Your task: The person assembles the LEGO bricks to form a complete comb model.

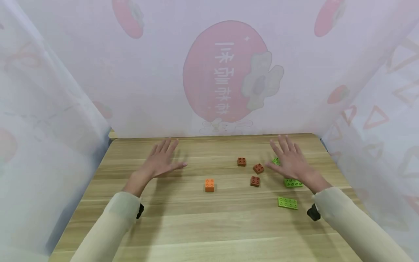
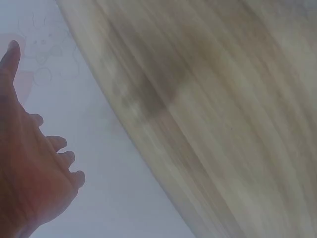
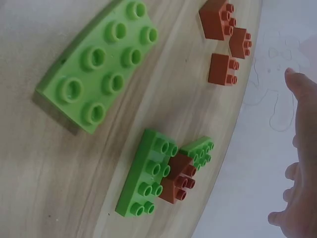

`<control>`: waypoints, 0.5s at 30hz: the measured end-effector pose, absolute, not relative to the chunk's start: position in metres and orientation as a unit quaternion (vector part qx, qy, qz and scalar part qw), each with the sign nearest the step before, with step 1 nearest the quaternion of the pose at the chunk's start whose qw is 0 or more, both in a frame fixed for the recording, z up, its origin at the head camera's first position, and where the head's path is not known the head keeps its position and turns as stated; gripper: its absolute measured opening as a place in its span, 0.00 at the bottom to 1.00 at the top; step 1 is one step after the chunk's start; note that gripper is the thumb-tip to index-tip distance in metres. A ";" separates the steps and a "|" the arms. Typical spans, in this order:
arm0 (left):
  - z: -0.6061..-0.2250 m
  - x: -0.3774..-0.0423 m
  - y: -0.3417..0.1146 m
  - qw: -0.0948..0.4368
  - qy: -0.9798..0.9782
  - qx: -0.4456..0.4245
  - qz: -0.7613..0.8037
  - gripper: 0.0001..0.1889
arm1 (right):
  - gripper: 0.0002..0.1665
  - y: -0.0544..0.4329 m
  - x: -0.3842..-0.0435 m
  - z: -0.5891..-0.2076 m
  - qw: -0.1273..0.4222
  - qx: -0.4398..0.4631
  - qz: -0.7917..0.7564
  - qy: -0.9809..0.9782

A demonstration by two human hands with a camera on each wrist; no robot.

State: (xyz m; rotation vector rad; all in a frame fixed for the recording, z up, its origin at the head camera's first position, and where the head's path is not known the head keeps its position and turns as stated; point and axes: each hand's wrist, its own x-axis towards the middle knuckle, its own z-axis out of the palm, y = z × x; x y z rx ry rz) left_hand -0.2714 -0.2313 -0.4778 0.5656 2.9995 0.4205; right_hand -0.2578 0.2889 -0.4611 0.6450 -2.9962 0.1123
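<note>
Both hands are held out with spread fingers and grip nothing. The left hand (image 1: 160, 162) hovers over the left part of the table, and its palm (image 2: 34, 173) shows in the left wrist view. Over the right part is the right hand (image 1: 291, 162), nearest the green bricks and hiding some of them. A long green brick (image 1: 288, 203) lies closest to the person, with another green brick (image 1: 293, 183) behind it. Three reddish-brown bricks (image 1: 241, 162) sit left of the right hand. An orange brick (image 1: 209, 185) stands near the middle. More brown brick pieces (image 3: 176, 181) show beside the green ones.
The wood-grain table (image 1: 196, 225) meets a pale printed curtain (image 1: 157, 91) at its far edge. Similar cloth hangs on the left and right sides. A black device (image 1: 313, 212) shows under the right wrist.
</note>
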 end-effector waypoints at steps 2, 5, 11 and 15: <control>-0.479 -0.268 -0.229 0.028 0.972 0.190 0.136 0.57 | 0.56 0.287 -0.256 -0.462 0.036 0.213 0.034 -0.976; -0.480 -0.264 -0.224 0.029 0.970 0.198 0.140 0.57 | 0.56 0.284 -0.253 -0.463 0.033 0.218 0.037 -0.975; -0.481 -0.251 -0.213 0.042 0.965 0.212 0.151 0.56 | 0.57 0.275 -0.241 -0.467 0.008 0.229 0.062 -0.971; -0.482 -0.242 -0.207 0.047 0.959 0.227 0.163 0.57 | 0.56 0.267 -0.235 -0.472 0.006 0.242 0.068 -0.968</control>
